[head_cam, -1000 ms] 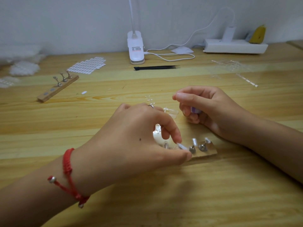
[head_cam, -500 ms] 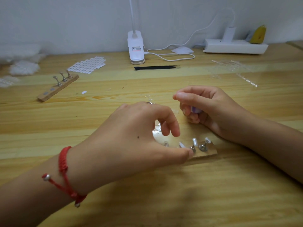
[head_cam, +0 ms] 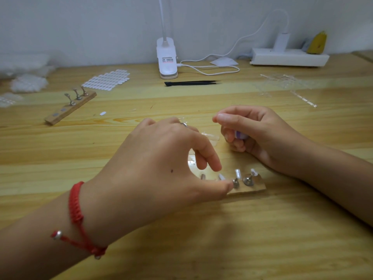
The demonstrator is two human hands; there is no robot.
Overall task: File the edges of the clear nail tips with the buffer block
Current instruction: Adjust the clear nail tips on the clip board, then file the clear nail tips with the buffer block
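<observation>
Two hands work over a wooden holder [head_cam: 250, 188] near the tabletop's middle. My left hand [head_cam: 161, 168] hovers with fingers spread around the mounted clear nail tips [head_cam: 237, 174], gripping nothing. My right hand [head_cam: 256, 134] curls closed around the purple-and-white buffer block [head_cam: 240, 136].

Bare forearms, red braided bracelet [head_cam: 75, 207] with silver bead, left wrist

Wooden nail-tip stand [head_cam: 251, 188]: nine o'clock end hidden by left hand [head_cam: 161, 168]. Buffer block [head_cam: 240, 136]: mostly enclosed within right hand [head_cam: 260, 136].
</observation>
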